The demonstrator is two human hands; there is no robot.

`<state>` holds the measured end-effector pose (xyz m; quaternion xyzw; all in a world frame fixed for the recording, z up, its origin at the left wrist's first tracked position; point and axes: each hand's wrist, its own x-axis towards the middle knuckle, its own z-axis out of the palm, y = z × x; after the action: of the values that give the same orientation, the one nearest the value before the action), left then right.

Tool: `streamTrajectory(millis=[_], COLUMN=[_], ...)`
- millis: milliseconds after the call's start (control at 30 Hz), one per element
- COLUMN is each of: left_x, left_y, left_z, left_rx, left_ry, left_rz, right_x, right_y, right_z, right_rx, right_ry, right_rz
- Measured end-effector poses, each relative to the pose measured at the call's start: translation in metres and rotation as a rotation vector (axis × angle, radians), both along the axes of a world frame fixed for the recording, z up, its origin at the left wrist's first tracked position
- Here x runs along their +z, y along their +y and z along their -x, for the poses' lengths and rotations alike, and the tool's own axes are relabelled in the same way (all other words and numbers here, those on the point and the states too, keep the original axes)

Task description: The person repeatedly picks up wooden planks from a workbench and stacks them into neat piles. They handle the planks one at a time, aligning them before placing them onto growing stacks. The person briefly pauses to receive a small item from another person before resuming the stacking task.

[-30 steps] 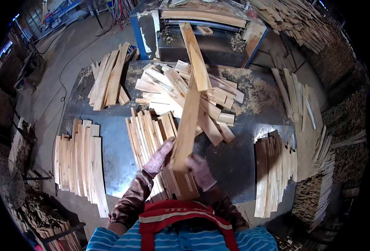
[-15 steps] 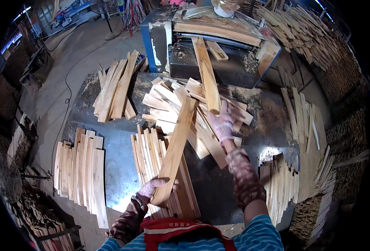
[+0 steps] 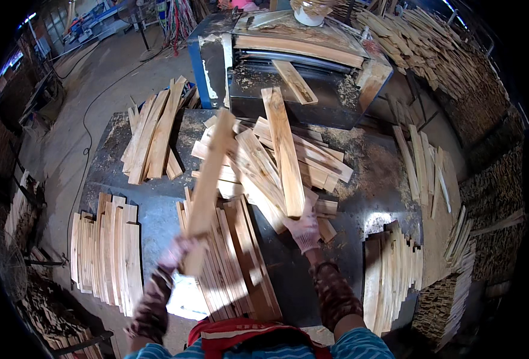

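My left hand (image 3: 179,250), in a light glove, is closed round the near end of a wooden plank (image 3: 211,170). That plank tilts up and away and is blurred by motion. Gripped at its near end by my gloved right hand (image 3: 305,228), a second plank (image 3: 283,152) points toward the machine (image 3: 312,51). Beneath both lies a loose heap of boards (image 3: 258,164) on the dark table (image 3: 159,224). Close below my left hand, a row of narrow boards (image 3: 231,257) stretches to the table's near edge. Another short board (image 3: 294,82) rests at the machine's roller opening.
Stacked boards stand at the left (image 3: 108,251) and right (image 3: 390,275) table edges. A leaning pile of planks (image 3: 156,134) occupies the far left corner. More wood strips (image 3: 423,164) lie beyond the right edge. A cable (image 3: 86,131) crosses the floor, and a fan (image 3: 5,257) stands at left.
My right hand has drawn its plank back toward me, away from the machine's rollers. My left hand has swung its plank leftward. The short board at the opening has come further out.
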<state>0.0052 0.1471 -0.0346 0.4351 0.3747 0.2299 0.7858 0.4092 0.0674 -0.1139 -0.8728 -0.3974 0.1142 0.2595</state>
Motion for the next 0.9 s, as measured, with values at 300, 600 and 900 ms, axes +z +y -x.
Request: streamTrajectory(millis=[300, 600, 900], left_x=[0.108, -0.007, 0.023], left_y=[0.092, -0.107, -0.213], left_z=[-0.049, -0.163, -0.168], left_rx=[0.064, -0.112, -0.633], left_ry=[0.147, -0.038, 0.469], left_rz=[-0.532, -0.070, -0.210], right_x=[0.068, 0.050, 0.085], right_y=[-0.092, -0.163, -0.147], right_z=[0.054, 0.149, 0.096], right_rx=[-0.044, 0.246, -0.030], right_ry=[0.210, 0.744, 0.576], right_rz=[-0.227, -0.353, -0.270])
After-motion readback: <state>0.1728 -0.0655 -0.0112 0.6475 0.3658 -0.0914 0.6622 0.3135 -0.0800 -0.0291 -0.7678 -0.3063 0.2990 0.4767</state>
